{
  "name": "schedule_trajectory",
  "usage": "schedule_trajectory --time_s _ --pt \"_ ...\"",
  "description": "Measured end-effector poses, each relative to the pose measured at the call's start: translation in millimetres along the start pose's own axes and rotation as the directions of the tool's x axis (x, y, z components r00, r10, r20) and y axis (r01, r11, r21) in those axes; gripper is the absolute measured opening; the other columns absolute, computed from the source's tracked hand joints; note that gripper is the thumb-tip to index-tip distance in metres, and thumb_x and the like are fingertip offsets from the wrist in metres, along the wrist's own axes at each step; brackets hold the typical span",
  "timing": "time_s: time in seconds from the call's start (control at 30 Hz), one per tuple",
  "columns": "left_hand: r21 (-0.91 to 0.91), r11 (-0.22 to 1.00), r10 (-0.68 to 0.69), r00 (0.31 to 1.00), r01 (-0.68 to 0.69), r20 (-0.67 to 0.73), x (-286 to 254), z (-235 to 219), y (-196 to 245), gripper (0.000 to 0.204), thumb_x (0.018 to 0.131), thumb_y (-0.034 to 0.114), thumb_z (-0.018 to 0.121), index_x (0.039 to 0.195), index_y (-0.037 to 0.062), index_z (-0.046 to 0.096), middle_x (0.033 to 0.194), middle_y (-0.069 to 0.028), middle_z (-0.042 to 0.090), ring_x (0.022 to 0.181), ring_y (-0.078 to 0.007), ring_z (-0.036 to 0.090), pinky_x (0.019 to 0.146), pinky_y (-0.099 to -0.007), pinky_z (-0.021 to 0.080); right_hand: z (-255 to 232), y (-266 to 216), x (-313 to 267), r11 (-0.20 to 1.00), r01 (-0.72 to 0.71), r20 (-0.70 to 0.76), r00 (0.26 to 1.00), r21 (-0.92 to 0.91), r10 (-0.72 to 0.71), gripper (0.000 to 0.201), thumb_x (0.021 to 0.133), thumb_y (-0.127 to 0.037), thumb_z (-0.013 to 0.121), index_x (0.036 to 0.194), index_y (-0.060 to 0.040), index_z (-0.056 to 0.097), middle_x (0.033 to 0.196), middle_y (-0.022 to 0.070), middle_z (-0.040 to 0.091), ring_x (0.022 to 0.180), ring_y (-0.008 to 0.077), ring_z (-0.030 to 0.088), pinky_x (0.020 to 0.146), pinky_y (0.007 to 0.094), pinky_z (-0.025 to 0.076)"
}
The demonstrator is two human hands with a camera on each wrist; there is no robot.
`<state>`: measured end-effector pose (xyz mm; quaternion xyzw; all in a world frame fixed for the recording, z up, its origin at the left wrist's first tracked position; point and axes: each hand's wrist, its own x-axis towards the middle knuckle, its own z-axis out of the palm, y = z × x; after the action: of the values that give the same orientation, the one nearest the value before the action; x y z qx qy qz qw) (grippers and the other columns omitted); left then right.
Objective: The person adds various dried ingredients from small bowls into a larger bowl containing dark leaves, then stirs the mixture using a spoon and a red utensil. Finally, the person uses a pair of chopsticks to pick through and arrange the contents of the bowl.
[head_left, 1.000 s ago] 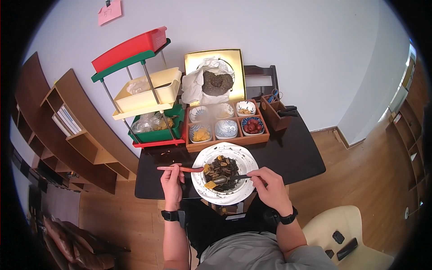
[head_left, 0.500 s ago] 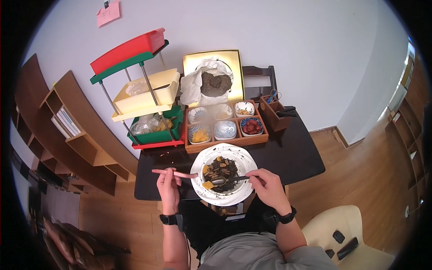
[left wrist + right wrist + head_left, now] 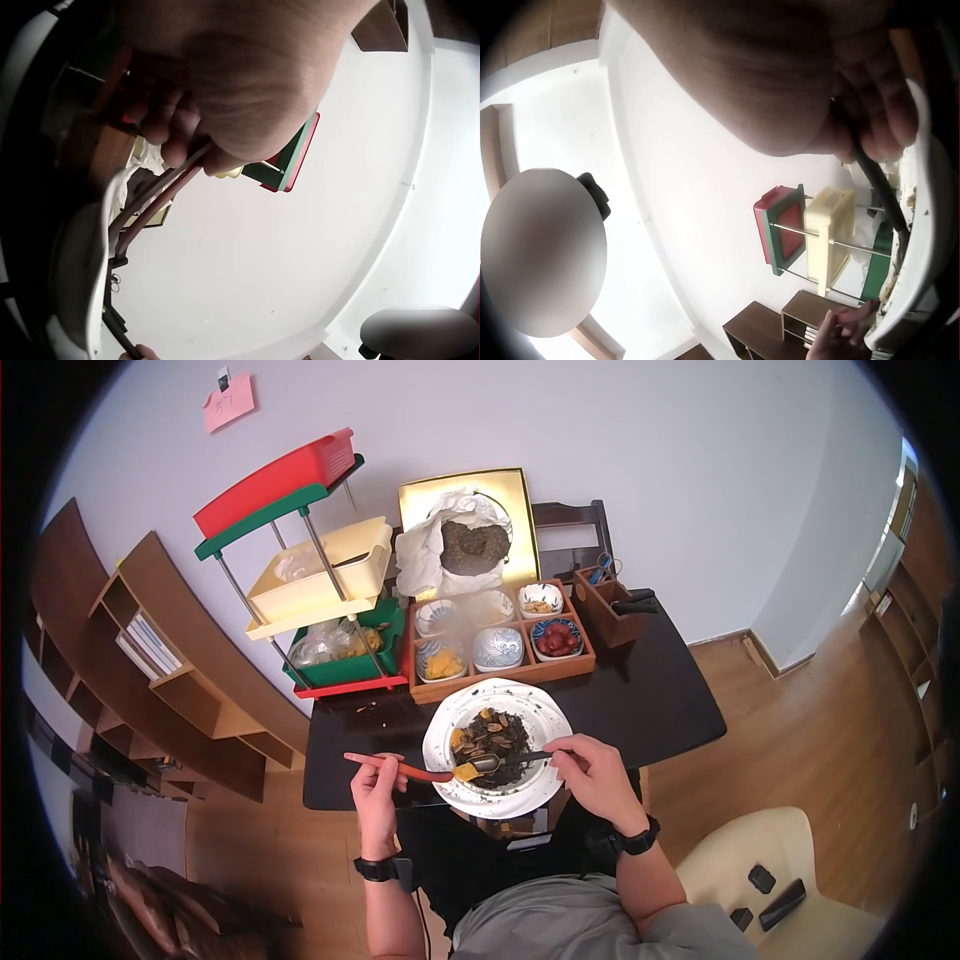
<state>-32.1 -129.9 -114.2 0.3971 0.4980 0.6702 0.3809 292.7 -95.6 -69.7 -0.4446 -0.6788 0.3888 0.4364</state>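
Observation:
Reddish-brown wooden tweezers [image 3: 408, 768] are pinched in my left hand [image 3: 376, 805]; the left wrist view shows their two long prongs [image 3: 160, 193]. Over the near-left part of the white plate [image 3: 552, 792], their tips meet a yellow piece [image 3: 466, 771]. My right hand [image 3: 597, 780] grips the dark handle [image 3: 530, 757] of a small spoon, handle [image 3: 881, 187] also in the right wrist view. The metal bowl of the spoon [image 3: 486, 763] lies beside the yellow piece, over dark loose tea leaves [image 3: 512, 732] mixed with brown slices.
Behind the plate, a wooden compartment box [image 3: 505, 685] holds small patterned bowls, one with red dates [image 3: 556, 640]. A tiered rack [image 3: 320, 605] stands left, a gold box [image 3: 520, 490] with a dark tea cake [image 3: 475, 547] at the back, a wooden holder [image 3: 610, 615] right.
The left hand first drew the tweezers back to the left, off the plate, then lowered their tips to the yellow piece by the spoon. The right hand stays nearly still.

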Motion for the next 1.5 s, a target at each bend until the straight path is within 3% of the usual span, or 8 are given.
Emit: schedule_trajectory --time_s 0.17,0.53,0.87,1.17,1.23,1.33,1.43,1.5 --pt "-0.024 1.000 -0.018 0.999 0.019 0.033 3 11 -8 0.018 0.102 0.013 0.062 0.104 -0.0020 0.070 0.077 -0.0002 0.063 0.066 -0.0061 0.053 0.063 -0.0210 0.042 -3 -2 -1 0.997 -0.037 0.022 0.999 0.075 0.035 0.018 0.097 -0.007 0.062 0.111 -0.0001 0.071 0.099 0.0116 0.072 0.077 0.0164 0.072 0.068 0.0273 0.055" --pt "-0.020 1.000 0.008 0.998 -0.007 0.055 4 20 -11 0.017 0.102 0.012 0.062 0.105 -0.0019 0.071 0.077 -0.0010 0.065 0.066 -0.0066 0.054 0.062 -0.0216 0.042 1 18 1 0.958 -0.164 0.080 0.986 0.233 0.149 0.019 0.098 -0.008 0.061 0.113 0.0002 0.070 0.085 0.0058 0.071 0.070 0.0090 0.065 0.064 0.0248 0.053" --pt "-0.122 0.988 0.072 0.981 -0.095 -0.180 28 11 -27 0.020 0.103 0.019 0.062 0.107 0.0006 0.069 0.075 0.0000 0.060 0.064 -0.0070 0.050 0.059 -0.0220 0.039 0 18 14 0.921 -0.191 0.052 0.981 0.340 0.184 0.018 0.100 -0.008 0.060 0.112 -0.0003 0.069 0.084 0.0042 0.070 0.066 0.0059 0.061 0.059 0.0223 0.050" --pt "-0.231 0.968 0.052 0.982 -0.094 -0.181 29 2 -34 0.019 0.103 0.018 0.061 0.107 0.0009 0.068 0.073 0.0005 0.058 0.062 -0.0068 0.049 0.057 -0.0217 0.038 17 -8 96 0.963 -0.026 -0.082 0.995 0.267 0.049 0.019 0.102 -0.009 0.058 0.114 0.0023 0.067 0.082 0.0045 0.068 0.065 0.0066 0.061 0.057 0.0225 0.050" --pt "-0.220 0.971 0.053 0.983 -0.092 -0.176 28 2 -34 0.019 0.103 0.018 0.061 0.107 0.0007 0.068 0.073 0.0005 0.058 0.061 -0.0068 0.049 0.057 -0.0217 0.038 30 -14 114 0.974 0.013 -0.080 0.997 0.226 0.006 0.018 0.100 -0.008 0.060 0.113 0.0016 0.068 0.084 0.0079 0.069 0.067 0.0103 0.065 0.060 0.0263 0.052" --pt "-0.215 0.972 0.056 0.986 -0.090 -0.160 26 1 -35 0.019 0.103 0.018 0.061 0.107 0.0004 0.068 0.072 0.0004 0.059 0.061 -0.0069 0.049 0.057 -0.0218 0.038 40 -2 136 0.882 0.406 -0.012 0.907 -0.240 -0.421 0.017 0.097 -0.005 0.062 0.111 0.0002 0.070 0.088 0.0132 0.071 0.070 0.0202 0.069 0.066 0.0321 0.054" --pt "-0.195 0.975 0.076 0.987 -0.103 -0.142 25 0 -32 0.020 0.103 0.018 0.061 0.108 0.0000 0.068 0.073 0.0002 0.059 0.062 -0.0069 0.050 0.058 -0.0220 0.039 34 -10 127 0.817 0.456 -0.012 0.871 -0.354 -0.491 0.018 0.092 -0.005 0.064 0.108 -0.0011 0.071 0.095 0.0191 0.069 0.085 0.0377 0.067 0.075 0.0414 0.053" --pt "-0.183 0.978 0.079 0.988 -0.103 -0.136 23 2 -32 0.020 0.103 0.018 0.061 0.108 -0.0002 0.068 0.073 0.0000 0.060 0.062 -0.0069 0.050 0.058 -0.0220 0.039 27 -15 114 0.837 0.419 -0.072 0.879 -0.352 -0.471 0.016 0.093 -0.003 0.064 0.107 -0.0016 0.071 0.095 0.0169 0.069 0.084 0.0362 0.068 0.074 0.0405 0.054"
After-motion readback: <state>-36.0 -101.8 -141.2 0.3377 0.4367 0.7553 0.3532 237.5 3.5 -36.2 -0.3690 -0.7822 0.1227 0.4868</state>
